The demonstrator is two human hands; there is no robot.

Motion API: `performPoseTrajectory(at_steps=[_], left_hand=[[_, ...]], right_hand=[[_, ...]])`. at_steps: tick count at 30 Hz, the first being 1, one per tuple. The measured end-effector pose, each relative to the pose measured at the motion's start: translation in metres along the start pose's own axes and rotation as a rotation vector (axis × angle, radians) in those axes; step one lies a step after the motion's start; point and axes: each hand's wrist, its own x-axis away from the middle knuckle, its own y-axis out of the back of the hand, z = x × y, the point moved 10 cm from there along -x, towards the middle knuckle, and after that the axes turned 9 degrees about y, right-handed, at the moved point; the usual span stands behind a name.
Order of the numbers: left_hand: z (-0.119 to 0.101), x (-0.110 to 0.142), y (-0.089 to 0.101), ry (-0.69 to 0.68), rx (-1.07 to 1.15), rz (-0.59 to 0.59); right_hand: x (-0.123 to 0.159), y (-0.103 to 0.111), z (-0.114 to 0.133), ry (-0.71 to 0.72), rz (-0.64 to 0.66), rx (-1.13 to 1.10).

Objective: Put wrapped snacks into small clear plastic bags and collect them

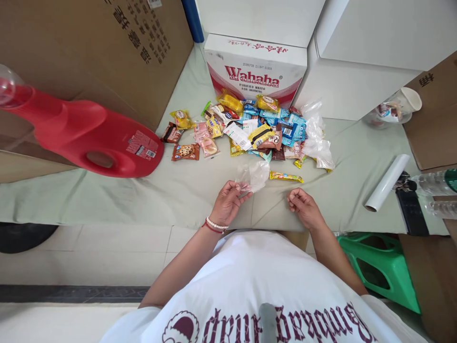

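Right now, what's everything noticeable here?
Plastic jug: 1, red, left
Wahaha carton: 1, white and red, back
Plain boxes: 3+, white, back
Cardboard boxes: 2+, brown, sides
Wrapped snacks: many, multicoloured, centre
Plastic bags: 2, clear, centre
Cup: 1, white, right
Tubular roll: 1, white, right
Flat object: 1, black, right
Plastic bottles: 2, clear, right
Plastic stool: 1, green, lower right
Tablecloth: 1, greenish, beneath
Shirt: 1, white, bottom
Left hand: 1, holding bag
Right hand: 1, front

The right hand curls its palm out of view; whether it holds anything is unclear. At twelve o'clock, piled snack packets cover others beneath, their fine print too small to read. The red bottle is cut off between nine and ten, the clear bottles at three. The tablecloth partly hides the green stool at four.
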Motion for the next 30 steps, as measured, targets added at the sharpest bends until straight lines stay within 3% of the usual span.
performPoseTrajectory(at_steps=[4, 9, 12, 15, 18, 20, 22, 26, 30], left_hand=[[-0.007, 0.005, -0.010, -0.120, -0.128, 0.023], [-0.001, 0.007, -0.017, -0.152, -0.218, 0.037], [0.004, 0.006, -0.014, -0.121, -0.207, 0.022], [0.006, 0.002, -0.003, -0.093, -0.309, -0.113], [-0.002, -0.005, 0.003, -0.151, -0.462, -0.257], [-0.003, -0.013, 0.002, -0.162, -0.429, -0.239], [-0.001, -0.021, 0.005, -0.127, -0.267, -0.206], [0.008, -0.033, 0.021, -0.014, 0.094, -0.209], [0.008, -0.038, 0.028, 0.006, 0.177, -0.228]], right_hand=[[-0.008, 0.001, 0.008, 0.069, -0.130, 0.130], [-0.055, -0.049, 0.013, 0.144, -0.074, 0.217], [-0.072, -0.077, 0.028, 0.276, 0.002, 0.383], [-0.063, -0.102, 0.052, 0.484, 0.079, 0.690], [-0.047, -0.118, 0.061, 0.586, 0.144, 0.875], [-0.040, -0.115, 0.061, 0.589, 0.134, 0.856], [-0.038, -0.095, 0.057, 0.537, 0.052, 0.728], [-0.040, -0.038, 0.020, 0.231, -0.113, 0.336], [-0.029, -0.009, -0.004, 0.079, -0.182, 0.168]])
